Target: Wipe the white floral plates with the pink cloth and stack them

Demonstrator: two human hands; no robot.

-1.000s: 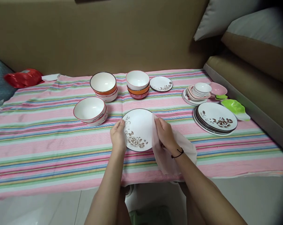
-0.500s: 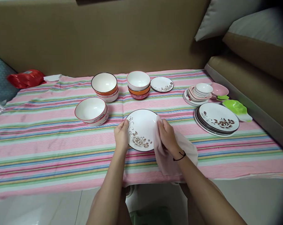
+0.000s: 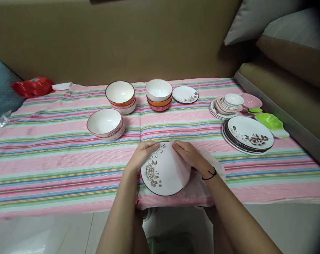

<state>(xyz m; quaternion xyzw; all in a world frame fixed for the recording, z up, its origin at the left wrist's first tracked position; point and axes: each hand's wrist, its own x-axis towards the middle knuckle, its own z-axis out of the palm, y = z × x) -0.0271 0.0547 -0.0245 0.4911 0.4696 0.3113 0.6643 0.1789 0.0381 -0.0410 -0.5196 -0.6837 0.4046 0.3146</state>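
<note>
A white plate (image 3: 166, 173) with a dark rim and a brown flower print is held up near the front edge of the striped cloth. My left hand (image 3: 146, 154) grips its upper left rim, thumb on the face. With my right hand (image 3: 187, 154) I pinch the upper right rim through a pale pink cloth (image 3: 202, 181). That cloth covers the plate's right side and hangs down below my right wrist. The fingers behind the plate are hidden.
Bowl stacks stand at the left (image 3: 105, 123), back left (image 3: 120, 95) and back centre (image 3: 159, 93), beside a flat flowered plate (image 3: 185, 94). At right are stacked plates (image 3: 248, 135), small dishes (image 3: 228, 104) and a green dish (image 3: 272, 123). A red bundle (image 3: 34, 87) lies far left.
The plate has come lower and closer to me and has turned clockwise, its flower print now at the left. Both hands have shifted to its upper rim, and the cloth moved along.
</note>
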